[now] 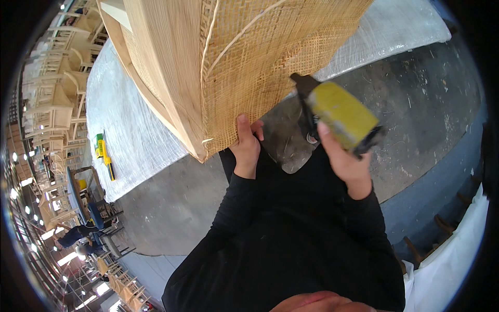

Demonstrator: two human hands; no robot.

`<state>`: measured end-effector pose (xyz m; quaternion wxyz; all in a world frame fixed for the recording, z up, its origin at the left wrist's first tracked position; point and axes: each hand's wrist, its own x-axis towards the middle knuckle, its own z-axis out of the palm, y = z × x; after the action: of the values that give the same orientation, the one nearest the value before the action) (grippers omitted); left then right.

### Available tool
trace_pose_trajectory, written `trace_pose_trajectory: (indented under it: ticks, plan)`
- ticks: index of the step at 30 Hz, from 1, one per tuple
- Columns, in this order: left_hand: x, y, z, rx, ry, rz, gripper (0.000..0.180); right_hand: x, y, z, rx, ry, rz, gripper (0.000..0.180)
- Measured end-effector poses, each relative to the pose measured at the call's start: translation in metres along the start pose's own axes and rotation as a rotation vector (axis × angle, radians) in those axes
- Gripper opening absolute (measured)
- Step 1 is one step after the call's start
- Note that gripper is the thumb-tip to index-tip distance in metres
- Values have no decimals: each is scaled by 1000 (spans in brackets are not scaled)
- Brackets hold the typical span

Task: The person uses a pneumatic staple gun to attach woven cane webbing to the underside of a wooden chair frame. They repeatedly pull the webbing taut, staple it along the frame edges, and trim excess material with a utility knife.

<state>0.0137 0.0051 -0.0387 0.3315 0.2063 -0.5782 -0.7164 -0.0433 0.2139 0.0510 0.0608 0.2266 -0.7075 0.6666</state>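
Observation:
My left hand (pixel 246 148) is closed on the lower edge of a woven cane sheet (pixel 249 83), near the bottom corner of a pale wooden frame (pixel 169 67). The thumb lies on the weave and the fingers go behind it. A loose cane strand curves across the sheet. My right hand (pixel 345 161) grips a yellow and black staple gun (pixel 343 114), slightly blurred. Its dark nose points up and left towards the cane, apart from it.
The frame rests on a plastic-wrapped table (pixel 132 125). A yellow and green utility knife (pixel 105 156) lies at its left. Concrete floor (pixel 416 104) spreads around. Many wooden chairs (pixel 57 104) stand far left, where a person (pixel 78 234) bends over. White sheeting (pixel 452 260) hangs at right.

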Motion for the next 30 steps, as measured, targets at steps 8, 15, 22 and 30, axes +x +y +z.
trace_pose_trajectory:
  ticks: [8, 15, 22, 30]
  plan:
    - [-1, 5, 1, -27, -32, -28, 29, 10, -15, 29, -109, -138, -74, 36]
    - [0, 1, -2, -38, -38, -22, 26, 18, -12, 29, -152, -187, -109, 39]
    - [-2, 0, -2, -114, -54, -33, 26, 25, -31, 21, -288, -335, 66, 30]
    - [-2, 3, -6, -36, -77, -87, 30, 16, -20, 32, -207, -189, -49, 37]
